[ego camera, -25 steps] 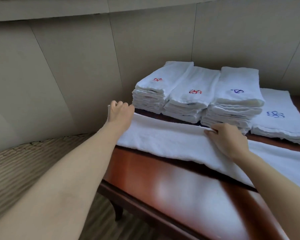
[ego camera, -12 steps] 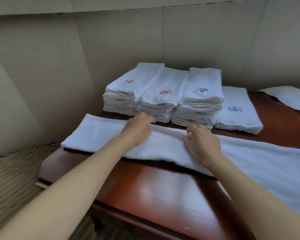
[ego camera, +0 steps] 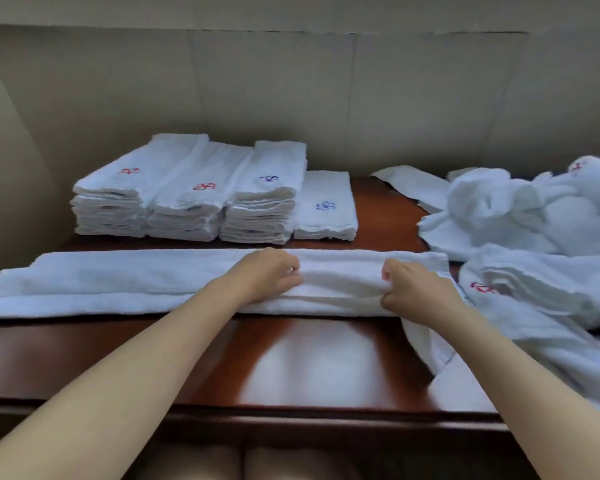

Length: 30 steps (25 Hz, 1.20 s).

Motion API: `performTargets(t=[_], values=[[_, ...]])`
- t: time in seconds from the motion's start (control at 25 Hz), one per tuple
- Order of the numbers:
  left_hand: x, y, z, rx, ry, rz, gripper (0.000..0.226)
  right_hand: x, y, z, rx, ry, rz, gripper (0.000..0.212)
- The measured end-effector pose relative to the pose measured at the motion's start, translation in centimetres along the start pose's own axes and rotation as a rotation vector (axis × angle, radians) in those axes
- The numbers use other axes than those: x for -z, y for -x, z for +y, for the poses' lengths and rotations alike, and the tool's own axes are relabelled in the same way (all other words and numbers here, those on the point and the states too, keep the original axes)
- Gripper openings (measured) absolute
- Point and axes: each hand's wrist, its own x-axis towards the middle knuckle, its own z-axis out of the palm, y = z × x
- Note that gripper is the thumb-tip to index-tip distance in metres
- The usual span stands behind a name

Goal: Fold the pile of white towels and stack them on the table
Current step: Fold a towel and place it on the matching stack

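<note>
With both hands pinching the long folded towel mid-strip, left hand and right hand stay level. Keep edges aligned, fold ends evenly. Folded stacks sit beyond my knuckles, unfolded pile right.

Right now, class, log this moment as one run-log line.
left hand: grips long towel | right hand: grips same towel | folded stacks: behind | unfolded pile: right

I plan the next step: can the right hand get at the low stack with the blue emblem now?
Probably yes, once the right hand lets go of the long towel; bare table lies before the low stack.
</note>
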Motion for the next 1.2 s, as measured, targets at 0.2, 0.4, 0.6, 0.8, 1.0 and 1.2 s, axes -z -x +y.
performTargets(t=[0.2,0.4,0.6,0.8,1.0,1.2], values=[[0.6,0.5,0.6,0.079,0.023,-0.096,0.059,1.7,-0.6,2.9,-0.13,0.123,0.315,0.019],[0.9,-0.4,0.3,0.017,-0.224,0.031,0.024,1.5,-4.6,5.0,-0.219,-0.019,0.279,0.023],[1.0,-2.1,-1.8,0.015,-0.162,0.181,0.027,0.3,-7.1,7.4,-0.214,-0.025,0.02,0.017],[-0.6,-4.8,-3.2,0.135,-0.009,0.084,0.022,0.8,-7.8,7.8,-0.225,0.073,0.002,0.037],[-2.3,-5.1,-4.1,0.165,0.14,0.16,0.017,0.9,-6.6,5.7,-0.247,0.22,0.102,0.041],[-1.7,-4.6,-4.7,0.153,0.079,0.113,0.022,1.5,-6.0,-1.6,0.122,-0.163,0.365,0.039]])
